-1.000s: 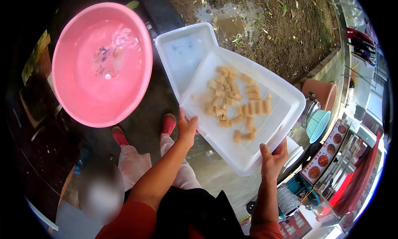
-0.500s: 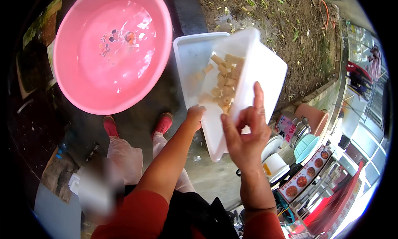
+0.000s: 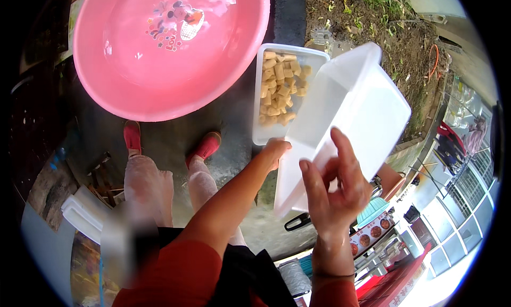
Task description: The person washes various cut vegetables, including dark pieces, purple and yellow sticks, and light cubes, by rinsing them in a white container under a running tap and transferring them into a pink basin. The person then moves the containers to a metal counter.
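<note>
A white plastic tub (image 3: 380,126) is tipped on its side, its mouth facing left over a shallower translucent white tray (image 3: 257,94). Short tan cylindrical pieces (image 3: 279,86) are heaped in the tray, and the visible inside of the tub holds none. My left hand (image 3: 277,150) is closed on the tub's near rim. Against the outside of the tub lies my right hand (image 3: 340,192), index finger stretched up and thumb apart, its other fingers partly curled. Whether those fingers press on the tub is hard to see.
A large pink basin (image 3: 175,115) of water with a cartoon print stands at the upper left. My red shoes (image 3: 205,147) are below it. Bare soil (image 3: 362,19) lies beyond the tub; a turquoise basket (image 3: 372,211) and other kitchenware stand at the right.
The tan pieces have slid out of the tub into the tray. The view has shifted, with tub, tray and hands appearing farther right. My left hand keeps its grip on the rim.
</note>
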`<state>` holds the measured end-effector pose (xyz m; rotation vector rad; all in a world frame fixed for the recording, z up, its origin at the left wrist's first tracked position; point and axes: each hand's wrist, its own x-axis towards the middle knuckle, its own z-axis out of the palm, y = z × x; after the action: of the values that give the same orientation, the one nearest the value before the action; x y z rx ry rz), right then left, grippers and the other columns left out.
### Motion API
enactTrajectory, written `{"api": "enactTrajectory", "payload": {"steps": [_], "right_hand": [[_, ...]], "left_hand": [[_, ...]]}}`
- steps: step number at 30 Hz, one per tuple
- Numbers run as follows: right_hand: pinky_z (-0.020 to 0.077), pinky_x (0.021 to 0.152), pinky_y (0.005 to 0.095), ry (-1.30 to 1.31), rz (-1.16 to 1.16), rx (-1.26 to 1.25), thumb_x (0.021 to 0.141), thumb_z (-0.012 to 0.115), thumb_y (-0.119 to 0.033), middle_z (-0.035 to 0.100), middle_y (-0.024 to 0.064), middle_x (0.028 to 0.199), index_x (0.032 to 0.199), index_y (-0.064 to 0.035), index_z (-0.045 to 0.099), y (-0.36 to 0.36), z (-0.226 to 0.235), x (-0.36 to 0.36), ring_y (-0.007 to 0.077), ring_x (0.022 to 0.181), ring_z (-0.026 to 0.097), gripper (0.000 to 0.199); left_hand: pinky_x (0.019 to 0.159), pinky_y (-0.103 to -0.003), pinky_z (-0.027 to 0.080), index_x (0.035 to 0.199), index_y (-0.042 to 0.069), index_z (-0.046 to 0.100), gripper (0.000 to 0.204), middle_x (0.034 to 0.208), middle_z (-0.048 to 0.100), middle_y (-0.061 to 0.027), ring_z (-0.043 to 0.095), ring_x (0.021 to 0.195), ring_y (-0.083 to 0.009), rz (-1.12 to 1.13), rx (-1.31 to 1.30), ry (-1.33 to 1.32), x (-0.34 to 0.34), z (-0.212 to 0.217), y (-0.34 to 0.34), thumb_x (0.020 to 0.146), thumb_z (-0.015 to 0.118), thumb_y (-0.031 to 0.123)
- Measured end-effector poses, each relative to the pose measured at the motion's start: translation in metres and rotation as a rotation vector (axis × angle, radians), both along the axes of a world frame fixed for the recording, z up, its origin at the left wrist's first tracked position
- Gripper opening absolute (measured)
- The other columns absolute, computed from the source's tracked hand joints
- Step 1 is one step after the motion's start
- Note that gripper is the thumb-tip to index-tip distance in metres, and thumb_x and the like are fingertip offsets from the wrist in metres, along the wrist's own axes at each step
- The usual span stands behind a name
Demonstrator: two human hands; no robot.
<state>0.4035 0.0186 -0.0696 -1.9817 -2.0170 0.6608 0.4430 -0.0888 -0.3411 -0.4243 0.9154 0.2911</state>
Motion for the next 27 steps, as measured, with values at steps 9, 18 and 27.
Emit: {"api": "enactTrajectory", "payload": {"steps": [9, 18, 27], "right_hand": [[0.0319, 0.051, 0.0142, 0.275, -0.599, 0.189, 0.07, 0.062, 0.007, 0.05, -0.002, 0.059, 0.135, 0.0071, 0.028, -0.059, 0.046, 0.053, 0.0035, 0.053, 0.044, 0.073], [0.0509, 0.069, 0.0375, 0.487, -1.617, -0.135, 0.073, 0.055, -0.001, 0.055, 0.013, 0.104, 0.128, -0.0001, 0.04, -0.298, 0.013, 0.15, 0.0285, 0.086, 0.06, 0.056], [0.0361, 0.098, 0.0541, 1.342, -2.174, 0.167, 0.081, 0.046, -0.001, 0.045, 0.0162, 0.122, 0.123, -0.0003, 0.038, -0.445, -0.2, 0.092, 0.0354, 0.116, 0.044, 0.043]], "left_hand": [[0.041, -0.032, 0.047, 0.113, 0.006, 0.043, 0.039, 0.087, 0.053, -0.0104, 0.058, 0.066, -0.0208, -0.217, 0.24, 0.307, -0.023, 0.071, -0.021, 0.075, 0.052, 0.007], [0.068, -0.031, 0.05, 0.144, 0.012, 0.01, 0.085, 0.103, 0.059, -0.0145, 0.062, 0.067, -0.0215, -0.397, 1.031, 0.496, -0.053, 0.103, -0.035, 0.075, 0.062, 0.007], [0.065, -0.025, 0.048, 0.137, 0.012, 0.034, 0.066, 0.111, 0.058, -0.0147, 0.06, 0.067, -0.0118, -0.728, 1.2, 0.476, -0.145, 0.065, -0.077, 0.078, 0.063, 0.008]]}}
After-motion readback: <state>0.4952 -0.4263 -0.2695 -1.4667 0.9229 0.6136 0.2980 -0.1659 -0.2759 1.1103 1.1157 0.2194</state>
